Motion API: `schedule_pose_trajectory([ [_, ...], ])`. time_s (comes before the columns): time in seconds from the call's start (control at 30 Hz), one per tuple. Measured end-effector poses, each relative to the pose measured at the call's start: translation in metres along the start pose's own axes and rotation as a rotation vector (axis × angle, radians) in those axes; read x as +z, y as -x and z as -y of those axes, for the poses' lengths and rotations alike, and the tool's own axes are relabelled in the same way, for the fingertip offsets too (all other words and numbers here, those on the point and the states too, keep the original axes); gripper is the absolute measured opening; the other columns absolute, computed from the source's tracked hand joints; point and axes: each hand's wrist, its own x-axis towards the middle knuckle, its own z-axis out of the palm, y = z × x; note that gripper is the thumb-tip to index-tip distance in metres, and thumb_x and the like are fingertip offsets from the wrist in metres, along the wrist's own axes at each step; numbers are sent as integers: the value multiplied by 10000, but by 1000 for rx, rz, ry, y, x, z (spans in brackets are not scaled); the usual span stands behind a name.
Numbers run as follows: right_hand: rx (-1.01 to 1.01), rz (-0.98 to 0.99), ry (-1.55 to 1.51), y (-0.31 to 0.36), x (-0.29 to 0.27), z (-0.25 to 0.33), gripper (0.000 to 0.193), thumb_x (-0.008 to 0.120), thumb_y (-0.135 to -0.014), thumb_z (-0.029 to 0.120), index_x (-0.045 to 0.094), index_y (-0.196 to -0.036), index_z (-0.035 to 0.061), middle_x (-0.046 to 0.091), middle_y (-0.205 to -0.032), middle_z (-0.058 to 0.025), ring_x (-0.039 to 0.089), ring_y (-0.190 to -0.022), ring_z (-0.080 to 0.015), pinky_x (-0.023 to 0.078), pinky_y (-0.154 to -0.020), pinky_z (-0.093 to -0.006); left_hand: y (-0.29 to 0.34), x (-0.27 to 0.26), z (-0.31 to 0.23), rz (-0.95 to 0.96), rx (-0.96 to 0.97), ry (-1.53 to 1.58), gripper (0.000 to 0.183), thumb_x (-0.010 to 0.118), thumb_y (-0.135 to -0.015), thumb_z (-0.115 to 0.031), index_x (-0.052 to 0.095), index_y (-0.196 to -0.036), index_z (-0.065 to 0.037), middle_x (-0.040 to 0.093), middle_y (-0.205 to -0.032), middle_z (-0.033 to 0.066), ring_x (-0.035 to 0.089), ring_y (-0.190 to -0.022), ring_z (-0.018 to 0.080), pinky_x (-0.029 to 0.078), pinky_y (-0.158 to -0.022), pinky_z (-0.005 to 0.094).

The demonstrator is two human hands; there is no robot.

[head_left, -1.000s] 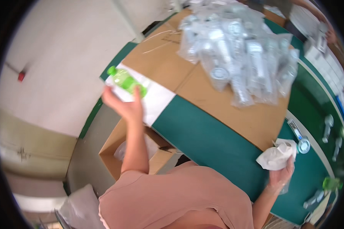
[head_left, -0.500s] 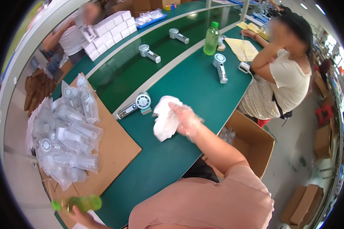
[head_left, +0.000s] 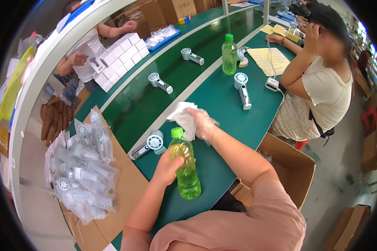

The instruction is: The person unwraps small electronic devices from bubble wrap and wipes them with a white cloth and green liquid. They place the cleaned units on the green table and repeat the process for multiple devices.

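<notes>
My left hand [head_left: 168, 168] grips a clear bottle of yellow-green liquid [head_left: 185, 170] with a green cap, held upright just above the green table [head_left: 222, 108]. My right hand [head_left: 202, 124], in a thin clear plastic glove, holds a crumpled white cloth [head_left: 183, 118] right above the bottle's cap. A small white handheld fan [head_left: 148, 145] lies on the table just left of the bottle.
A heap of bagged fans [head_left: 83, 167] lies on brown cardboard at my left. More fans [head_left: 242, 88] and a second green bottle [head_left: 229, 55] stand further along. A seated person [head_left: 318, 88] works at right, another [head_left: 88, 46] across the belt. An open carton [head_left: 287, 167] sits below.
My left hand has brought the bottle from the far left up in front of me. My right hand with the cloth now sits just above the bottle's cap.
</notes>
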Motion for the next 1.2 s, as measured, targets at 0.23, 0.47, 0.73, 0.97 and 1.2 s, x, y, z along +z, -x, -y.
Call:
schedule_pose_trajectory([
  [0.23,147,67,195,11,10,0,302,508,-937,237,546,-1071,-31,618,-905,-142,637,-746,-252,538,-633,-385,-46,-15,42,-58,-243,467,585,412,-940,-536,527,-1173,-11,630,-1018,174,651,-917,302,556,-746,404],
  [0.47,158,18,545,15,4,-14,293,595,-903,272,589,-979,-11,629,-841,-108,617,-677,-176,512,-569,-338,-42,-13,38,-115,-312,691,589,395,-926,-583,550,-1122,-49,645,-926,149,658,-847,277,541,-713,381],
  [0.73,94,31,254,7,-1,-11,266,537,-919,212,565,-1063,-10,620,-928,-150,646,-761,-244,547,-619,-403,-39,-8,34,-9,-308,708,618,365,-929,-593,514,-1155,-37,646,-911,186,661,-810,302,550,-687,396],
  [0.97,182,-43,124,6,1,1,266,537,-883,123,544,-1077,-59,616,-951,-178,654,-797,-298,562,-697,-423,-33,-2,44,-11,-317,747,665,392,-918,-589,499,-1210,-1,642,-901,180,660,-769,313,554,-651,428],
  [1.2,154,-37,70,-2,-4,-6,274,491,-893,141,517,-1099,-38,604,-954,-188,648,-790,-315,560,-658,-450,-35,-10,51,-39,-324,768,620,417,-913,-576,504,-1192,-29,638,-894,161,654,-702,306,551,-599,409],
])
